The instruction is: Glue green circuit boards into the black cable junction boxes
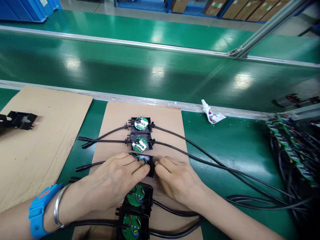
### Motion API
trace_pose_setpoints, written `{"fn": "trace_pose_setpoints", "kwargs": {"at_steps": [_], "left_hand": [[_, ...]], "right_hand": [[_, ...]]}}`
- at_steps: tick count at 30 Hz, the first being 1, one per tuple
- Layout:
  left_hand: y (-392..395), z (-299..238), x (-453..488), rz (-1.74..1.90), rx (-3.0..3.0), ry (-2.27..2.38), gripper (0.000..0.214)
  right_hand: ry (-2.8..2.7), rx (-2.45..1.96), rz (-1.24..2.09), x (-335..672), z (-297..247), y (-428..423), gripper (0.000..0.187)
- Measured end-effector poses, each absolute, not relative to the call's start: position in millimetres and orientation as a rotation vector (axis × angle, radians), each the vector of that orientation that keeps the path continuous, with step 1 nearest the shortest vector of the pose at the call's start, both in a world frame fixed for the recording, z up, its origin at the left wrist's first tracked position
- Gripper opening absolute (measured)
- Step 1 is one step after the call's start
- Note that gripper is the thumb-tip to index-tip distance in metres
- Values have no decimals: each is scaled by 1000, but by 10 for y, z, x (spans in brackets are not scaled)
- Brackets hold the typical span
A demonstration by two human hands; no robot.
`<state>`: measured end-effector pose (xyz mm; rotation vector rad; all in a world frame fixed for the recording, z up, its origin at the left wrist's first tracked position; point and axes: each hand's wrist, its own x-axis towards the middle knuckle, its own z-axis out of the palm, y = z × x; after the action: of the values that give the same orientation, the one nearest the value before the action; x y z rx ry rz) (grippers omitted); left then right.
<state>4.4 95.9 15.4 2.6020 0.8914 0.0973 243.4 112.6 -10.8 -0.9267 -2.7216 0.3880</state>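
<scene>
Five shallow black plastic boxes stand in a column, each with a round green circuit board and black cables. My left hand (120, 175) is closed over the middle black box (151, 163), its thumb and fingertips inside by the board (140, 158), which they partly cover. Against that box's right wall, my right hand (175, 176) has its fingers curled in a pinch; what lies between them is hidden. Two boards (141, 123) (139, 145) with white patches sit in the farther boxes. The nearer boards (135, 196) (131, 226) show coloured wires.
Cardboard (165, 115) lies under the boxes on a green table; another cardboard sheet (57, 123) at left bears a black bracket-like part (21, 120). Right of them are a crumpled white tube (211, 113) and piled boards with cables (287, 146). A metal rail (150, 103) runs behind.
</scene>
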Motion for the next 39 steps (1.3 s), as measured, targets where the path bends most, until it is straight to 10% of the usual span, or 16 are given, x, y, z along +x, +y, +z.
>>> {"fn": "trace_pose_setpoints", "kwargs": {"at_steps": [16,33,39], "left_hand": [[964,220,133,-57,2698,941,73],[890,282,317,-154,2971,900,33],[989,392,16,328,2681,1051,42]], "right_hand": [[-2473,-1107,527,2449,-94,1074,23],[-2472,-975,336,2369,-249,1076,27],[-2465,-989,381,2428,-105,1064,26]]}}
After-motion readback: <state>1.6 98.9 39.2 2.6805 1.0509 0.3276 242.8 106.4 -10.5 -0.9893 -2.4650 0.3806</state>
